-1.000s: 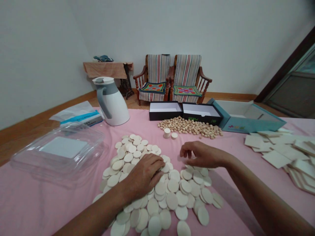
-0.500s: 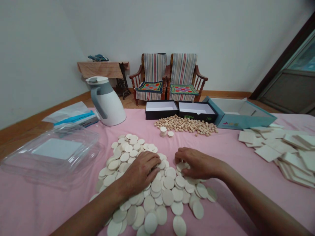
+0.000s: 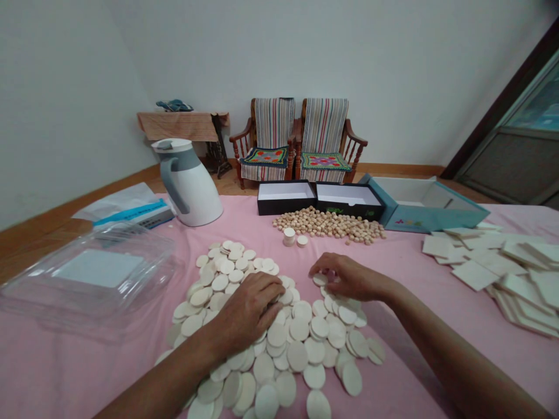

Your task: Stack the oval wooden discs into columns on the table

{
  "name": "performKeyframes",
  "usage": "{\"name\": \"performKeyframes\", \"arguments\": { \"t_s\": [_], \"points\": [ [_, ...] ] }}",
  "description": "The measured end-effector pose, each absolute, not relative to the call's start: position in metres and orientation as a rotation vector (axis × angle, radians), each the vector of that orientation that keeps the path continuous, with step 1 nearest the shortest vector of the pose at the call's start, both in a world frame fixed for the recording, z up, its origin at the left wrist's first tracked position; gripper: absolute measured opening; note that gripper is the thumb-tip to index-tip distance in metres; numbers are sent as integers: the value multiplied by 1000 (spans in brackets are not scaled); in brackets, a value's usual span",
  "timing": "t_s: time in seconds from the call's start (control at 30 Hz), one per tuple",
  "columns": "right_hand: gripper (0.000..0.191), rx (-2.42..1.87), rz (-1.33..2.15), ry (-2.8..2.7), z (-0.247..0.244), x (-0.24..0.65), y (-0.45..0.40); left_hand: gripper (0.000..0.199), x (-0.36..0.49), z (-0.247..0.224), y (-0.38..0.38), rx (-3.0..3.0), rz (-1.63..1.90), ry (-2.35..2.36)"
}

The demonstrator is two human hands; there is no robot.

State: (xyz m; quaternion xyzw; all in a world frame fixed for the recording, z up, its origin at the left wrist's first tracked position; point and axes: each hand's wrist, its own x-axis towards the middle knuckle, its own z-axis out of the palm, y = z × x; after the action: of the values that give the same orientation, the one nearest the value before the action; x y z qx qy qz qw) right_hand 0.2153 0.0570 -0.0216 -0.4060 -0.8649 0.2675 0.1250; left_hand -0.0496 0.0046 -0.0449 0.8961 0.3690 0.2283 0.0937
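A wide heap of pale round wooden discs (image 3: 299,329) lies spread over the pink cloth in front of me. My left hand (image 3: 253,305) rests on the middle of this heap, fingers curled and thumb drawn in; whatever is under the fingers is hidden. At the heap's upper right edge, my right hand (image 3: 349,278) has its thumb and forefinger around a pale disc (image 3: 320,279). Beyond the hands, a short stack of discs (image 3: 289,235) stands beside a smaller, lower one (image 3: 302,241).
Small wooden beads (image 3: 327,224) are piled before two black boxes (image 3: 286,206) and a blue box (image 3: 432,218). Square wooden pieces (image 3: 476,270) lie at the right. On the left are a white-grey jug (image 3: 196,192), a clear plastic container (image 3: 148,256) and a blue-white packet (image 3: 131,214).
My right hand has shifted slightly up, away from the heap, uncovering discs beneath it, with a disc at its fingers. My left hand has hardly moved.
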Motion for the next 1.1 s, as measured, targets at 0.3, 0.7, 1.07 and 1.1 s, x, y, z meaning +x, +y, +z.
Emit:
{"name": "performKeyframes", "arguments": {
  "t_s": [0.3, 0.7, 1.07, 1.1],
  "points": [
    [23, -1510, 447, -2372, -44, 201, 63, 20, -49, -44, 4, 2650, 668, 1091],
    [24, -1381, 444, -2304, -50, 202, 80, 12, -54, -46, 10, 2606, 942, 1250],
    [18, -1448, 216, -2195, -56, 170, 138, 16, -56, -51, 8, 2584, 839, 1340],
    [19, -1453, 228, -2196, -55, 170, 137, 17, -56, -51, 8, 2590, 848, 1339]
  ]
}}
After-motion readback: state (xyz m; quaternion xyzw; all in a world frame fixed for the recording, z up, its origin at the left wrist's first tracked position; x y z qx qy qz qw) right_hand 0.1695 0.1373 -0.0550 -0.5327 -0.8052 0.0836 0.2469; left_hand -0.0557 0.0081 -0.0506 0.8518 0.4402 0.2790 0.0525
